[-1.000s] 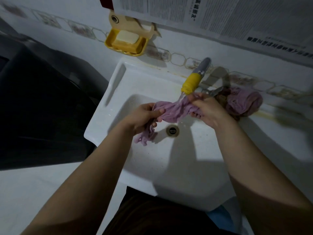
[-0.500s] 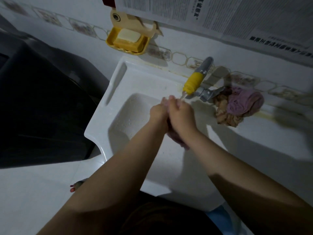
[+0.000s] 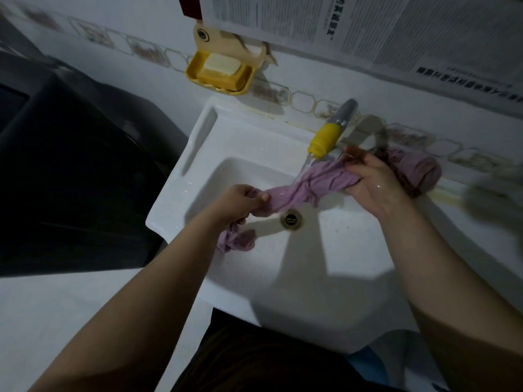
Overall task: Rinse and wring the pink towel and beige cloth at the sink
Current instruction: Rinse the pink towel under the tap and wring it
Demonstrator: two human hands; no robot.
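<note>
Both ends of pink towel (image 3: 305, 185) gripped, left hand (image 3: 237, 205) to right hand (image 3: 370, 179).

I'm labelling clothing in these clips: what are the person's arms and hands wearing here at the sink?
Nothing shows on them. The left hand and right hand are bare, with no gloves. I see no rings, watch or bracelets, though the dim light could hide something small. Both forearms are bare for their whole visible length; no sleeve edge enters the picture.

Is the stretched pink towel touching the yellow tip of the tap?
Cannot tell. In the head view the pink towel passes right under the yellow tap tip, where blur and running water hide any gap or contact.
</note>
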